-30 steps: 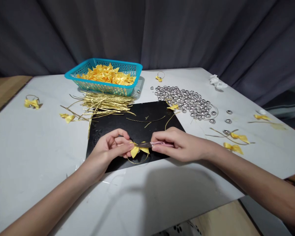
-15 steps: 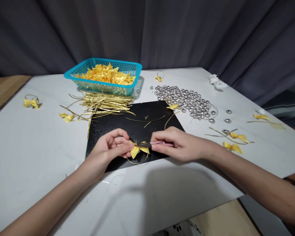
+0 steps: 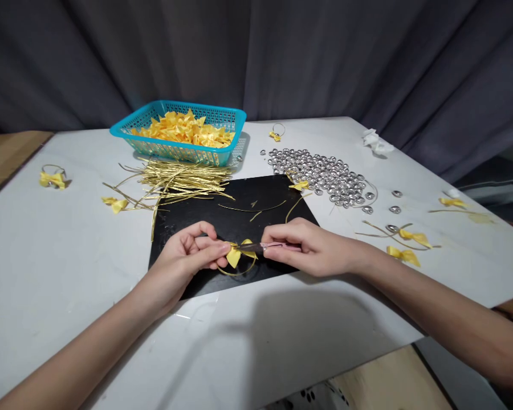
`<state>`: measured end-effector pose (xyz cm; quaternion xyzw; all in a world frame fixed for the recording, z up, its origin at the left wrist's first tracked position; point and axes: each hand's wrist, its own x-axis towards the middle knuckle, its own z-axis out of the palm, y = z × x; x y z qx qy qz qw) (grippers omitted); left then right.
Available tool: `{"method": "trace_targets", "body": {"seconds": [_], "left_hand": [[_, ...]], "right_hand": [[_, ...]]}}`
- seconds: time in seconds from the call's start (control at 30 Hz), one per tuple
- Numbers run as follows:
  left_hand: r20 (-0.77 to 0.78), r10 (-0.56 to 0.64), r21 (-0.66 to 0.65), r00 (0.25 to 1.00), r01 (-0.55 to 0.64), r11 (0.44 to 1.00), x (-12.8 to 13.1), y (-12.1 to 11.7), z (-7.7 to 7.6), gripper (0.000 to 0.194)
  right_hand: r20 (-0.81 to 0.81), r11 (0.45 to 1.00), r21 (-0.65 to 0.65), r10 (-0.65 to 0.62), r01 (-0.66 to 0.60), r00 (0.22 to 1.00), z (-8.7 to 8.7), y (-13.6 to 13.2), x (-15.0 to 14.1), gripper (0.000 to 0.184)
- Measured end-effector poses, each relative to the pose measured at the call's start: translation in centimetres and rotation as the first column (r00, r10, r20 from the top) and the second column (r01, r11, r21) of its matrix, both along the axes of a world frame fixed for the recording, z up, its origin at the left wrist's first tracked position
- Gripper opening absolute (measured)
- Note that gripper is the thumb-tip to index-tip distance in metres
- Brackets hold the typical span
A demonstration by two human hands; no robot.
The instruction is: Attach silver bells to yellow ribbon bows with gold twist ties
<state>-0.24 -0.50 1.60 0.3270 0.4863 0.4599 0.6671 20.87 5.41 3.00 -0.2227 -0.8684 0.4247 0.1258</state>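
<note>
My left hand point(image 3: 200, 247) is closed, pinching the left side of a yellow ribbon bow point(image 3: 233, 258) between thumb and fingers. A loop of gold wire point(image 3: 239, 274) hangs below the bow. In my closed right hand point(image 3: 297, 246) is a small pink-handled tool point(image 3: 282, 246) with a slim, dark metal tip point(image 3: 250, 247). The tip points left and lies across the top middle of the bow; its exact kind cannot be made out. Both hands are over a black mat point(image 3: 216, 213) with wire snippets on it.
Behind the mat lie a bundle of gold wire ties point(image 3: 183, 179) and a blue basket point(image 3: 177, 152) of yellow bows. Silver beads point(image 3: 316, 171) are heaped at the back right. Loose bows point(image 3: 404, 255) lie on the right, and a finished-looking looped bow point(image 3: 52, 179) stands far left.
The bow and wire loop have risen slightly and turned a little in my fingers. The tool's tip stays at the bow's middle. Both hands keep their grip.
</note>
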Motion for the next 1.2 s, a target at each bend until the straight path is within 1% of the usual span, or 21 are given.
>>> {"method": "trace_targets", "body": {"seconds": [0.17,0.37,0.5,0.73,1.03,1.2], "left_hand": [[0.016,0.002,-0.003,1.000,-0.001,1.000,-0.01,0.02,0.05,0.030],[0.020,0.008,-0.013,1.000,-0.008,1.000,0.02,-0.04,0.10,0.029],[0.017,0.008,-0.023,1.000,-0.007,1.000,-0.01,-0.04,0.20,0.029],[0.008,0.009,-0.023,1.000,-0.008,1.000,-0.01,-0.09,0.22,0.029],[0.012,0.005,-0.018,1.000,-0.005,1.000,-0.03,-0.06,0.23,0.028],[0.009,0.019,-0.025,1.000,-0.019,1.000,0.03,0.00,0.33,0.030]], "right_hand": [[0.002,1.000,-0.008,0.002,-0.002,1.000,-0.09,0.03,-0.06,0.028],[-0.006,0.999,-0.028,-0.036,0.036,0.999,-0.11,0.03,0.03,0.029],[-0.015,0.999,-0.040,-0.026,0.025,1.000,0.01,0.00,0.06,0.027],[-0.008,1.000,-0.009,-0.011,0.011,1.000,0.02,-0.12,0.08,0.024],[-0.010,1.000,0.028,-0.010,0.010,1.000,0.03,-0.05,-0.02,0.026],[-0.015,0.999,-0.016,-0.029,0.029,0.999,-0.02,-0.01,0.01,0.026]]}}
